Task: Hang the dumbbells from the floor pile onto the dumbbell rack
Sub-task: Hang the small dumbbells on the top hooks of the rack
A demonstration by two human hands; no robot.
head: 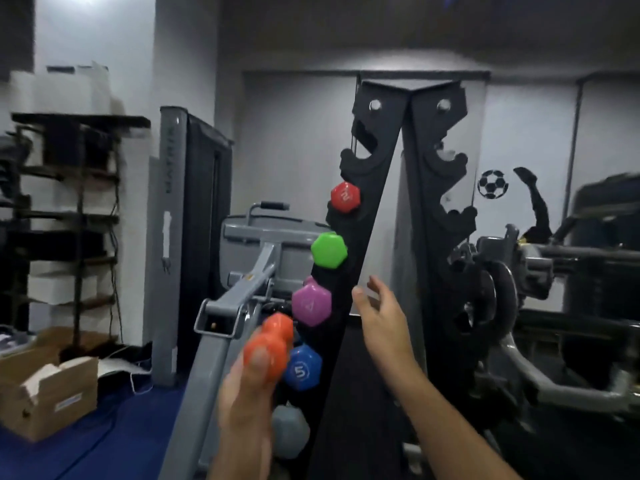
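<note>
1. The left hand [247, 393] is raised, fingers curled round an orange dumbbell [270, 344], which juts up and forward from the grip.
2. Just beyond that grip stands the dumbbell rack [367, 188], already holding several dumbbells.
3. The right hand [381, 313] reaches toward the rack, fingers spread, holding nothing.
4. The left hand is motion-blurred and hides the orange dumbbell's near end.
</note>
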